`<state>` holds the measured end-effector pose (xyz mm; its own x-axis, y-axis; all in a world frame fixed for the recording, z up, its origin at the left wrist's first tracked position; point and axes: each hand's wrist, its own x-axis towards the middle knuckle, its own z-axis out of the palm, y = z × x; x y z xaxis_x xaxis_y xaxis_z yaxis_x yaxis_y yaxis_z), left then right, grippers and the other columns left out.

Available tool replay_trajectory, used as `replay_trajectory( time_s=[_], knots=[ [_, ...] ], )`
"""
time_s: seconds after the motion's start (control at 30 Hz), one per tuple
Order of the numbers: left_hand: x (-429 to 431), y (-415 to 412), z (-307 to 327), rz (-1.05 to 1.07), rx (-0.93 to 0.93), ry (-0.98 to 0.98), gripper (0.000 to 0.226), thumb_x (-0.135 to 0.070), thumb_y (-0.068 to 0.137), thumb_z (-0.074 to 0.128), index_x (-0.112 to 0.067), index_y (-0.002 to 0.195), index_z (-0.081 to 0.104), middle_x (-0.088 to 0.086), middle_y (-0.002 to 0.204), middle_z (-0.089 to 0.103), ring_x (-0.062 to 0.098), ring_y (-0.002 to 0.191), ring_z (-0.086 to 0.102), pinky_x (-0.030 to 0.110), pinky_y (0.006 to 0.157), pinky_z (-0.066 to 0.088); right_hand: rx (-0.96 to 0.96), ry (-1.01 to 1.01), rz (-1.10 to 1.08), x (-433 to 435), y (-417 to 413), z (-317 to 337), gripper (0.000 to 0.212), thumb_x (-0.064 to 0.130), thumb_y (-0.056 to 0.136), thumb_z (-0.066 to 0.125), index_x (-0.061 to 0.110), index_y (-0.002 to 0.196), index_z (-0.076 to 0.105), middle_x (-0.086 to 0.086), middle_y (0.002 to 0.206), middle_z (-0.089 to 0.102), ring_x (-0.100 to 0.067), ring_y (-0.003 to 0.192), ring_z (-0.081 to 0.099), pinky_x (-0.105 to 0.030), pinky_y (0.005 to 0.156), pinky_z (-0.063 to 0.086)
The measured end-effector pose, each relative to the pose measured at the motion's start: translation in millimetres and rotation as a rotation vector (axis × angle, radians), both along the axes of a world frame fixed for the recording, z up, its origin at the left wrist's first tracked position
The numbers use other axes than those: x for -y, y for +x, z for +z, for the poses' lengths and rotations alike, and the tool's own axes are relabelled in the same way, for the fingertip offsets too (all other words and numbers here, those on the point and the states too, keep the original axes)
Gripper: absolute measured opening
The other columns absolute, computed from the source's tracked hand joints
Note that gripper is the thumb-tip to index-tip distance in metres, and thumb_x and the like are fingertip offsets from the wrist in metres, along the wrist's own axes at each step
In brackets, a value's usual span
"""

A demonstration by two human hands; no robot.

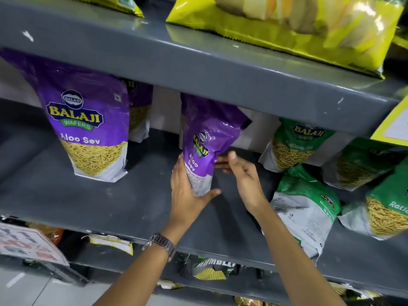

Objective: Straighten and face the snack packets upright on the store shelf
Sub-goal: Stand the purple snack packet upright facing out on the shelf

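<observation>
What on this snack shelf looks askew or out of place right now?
Two things. The purple Aloo Sev packet between the left hand and right hand is twisted sideways, its front not facing out. To its right, a green Ratlami Sev packet leans over the shelf edge, showing its printed back.

Bright overhead light, packet glare, blurred, warped edges

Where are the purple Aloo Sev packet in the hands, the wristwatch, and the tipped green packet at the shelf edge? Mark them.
purple Aloo Sev packet (202, 149), head view, on its printed front.
wristwatch (162, 242), head view, on the metal band.
tipped green packet (302, 208), head view, on its white back panel.
</observation>
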<state>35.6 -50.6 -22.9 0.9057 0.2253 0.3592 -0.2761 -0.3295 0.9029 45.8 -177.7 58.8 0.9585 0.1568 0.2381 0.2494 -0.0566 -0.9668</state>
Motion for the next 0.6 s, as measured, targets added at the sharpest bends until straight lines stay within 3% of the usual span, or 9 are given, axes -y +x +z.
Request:
replay_trajectory(
  time_s=[0.1,0.2,0.27,0.33,0.4,0.47,0.53,0.6],
  knots=[
    [-0.2,6.8,0.9,0.055,-0.028,-0.018,0.121,-0.04,0.049,0.089,-0.018,0.145,0.019,0.008,0.147,0.03,0.011,0.134,0.03,0.038,0.11,0.036,0.008,-0.006,0.004,-8.8,-4.1,1.7,0.027,0.012,0.095,0.046,-0.003,0.095,0.069,-0.009,0.089,0.07,0.001,0.075,0.067,-0.008,0.069,0.047],
    [-1.4,9.7,-3.1,0.111,0.018,-0.014,0.11,-0.03,0.052,0.09,-0.021,0.142,0.027,0.009,0.138,0.023,-0.027,0.107,0.028,-0.001,0.089,0.033,0.045,-0.057,-0.091,-20.5,-1.7,6.0,0.011,0.017,0.082,0.069,0.007,0.081,0.07,-0.003,0.079,0.071,-0.003,0.072,0.066,-0.013,0.067,0.049],
    [-7.5,12.1,-6.3,0.122,0.024,-0.016,0.1,-0.024,0.054,0.089,-0.022,0.138,0.035,0.004,0.121,0.025,-0.029,0.102,0.029,-0.009,0.081,0.029,0.065,-0.109,-0.251,-25.1,3.5,8.2,0.035,0.031,0.065,0.083,0.016,0.09,0.064,0.001,0.091,0.07,-0.004,0.084,0.065,-0.017,0.075,0.05],
    [-13.9,13.4,-7.3,0.094,0.01,-0.025,0.098,-0.022,0.055,0.088,-0.026,0.138,0.036,0.0,0.113,0.026,-0.027,0.101,0.033,-0.009,0.079,0.029,0.048,-0.119,-0.334,-26.8,9.8,10.1,0.081,0.046,0.045,0.086,0.021,0.114,0.051,0.006,0.114,0.059,0.005,0.104,0.056,-0.013,0.088,0.045],
    [-22.3,14.5,-8.5,0.056,-0.008,-0.02,0.105,-0.026,0.055,0.088,-0.033,0.142,0.029,-0.005,0.112,0.034,-0.027,0.1,0.037,-0.008,0.079,0.03,-0.025,-0.152,-0.308,-25.9,16.2,12.3,0.121,0.055,0.036,0.082,0.021,0.139,0.03,0.006,0.139,0.041,0.003,0.123,0.04,-0.014,0.098,0.035],
    [-32.8,14.3,-9.5,0.028,-0.051,-0.049,0.112,-0.036,0.054,0.086,-0.04,0.144,0.019,-0.017,0.117,0.046,-0.016,0.108,0.044,0.003,0.086,0.037,-0.088,-0.184,-0.223,-22.6,22.8,11.9,0.139,0.055,0.034,0.082,0.025,0.148,0.01,0.016,0.14,0.032,0.014,0.12,0.032,-0.002,0.091,0.03],
    [-43.5,15.5,-10.7,-0.013,-0.109,-0.092,0.112,-0.044,0.052,0.084,-0.044,0.141,0.015,-0.017,0.124,0.057,0.005,0.117,0.053,0.026,0.092,0.046,-0.115,-0.202,-0.135,-19.1,28.6,8.7,0.131,0.049,0.041,0.083,0.027,0.147,0.009,0.034,0.115,0.033,0.036,0.09,0.037,0.011,0.068,0.031],
    [-53.0,17.8,-10.6,-0.09,-0.139,-0.142,0.104,-0.042,0.053,0.084,-0.036,0.137,0.022,-0.011,0.125,0.061,0.01,0.114,0.059,0.03,0.092,0.049,-0.142,-0.133,-0.061,-16.6,32.3,4.6,0.092,0.04,0.053,0.08,0.037,0.13,0.03,0.035,0.103,0.038,0.032,0.088,0.046,0.008,0.061,0.037]
  ],
)
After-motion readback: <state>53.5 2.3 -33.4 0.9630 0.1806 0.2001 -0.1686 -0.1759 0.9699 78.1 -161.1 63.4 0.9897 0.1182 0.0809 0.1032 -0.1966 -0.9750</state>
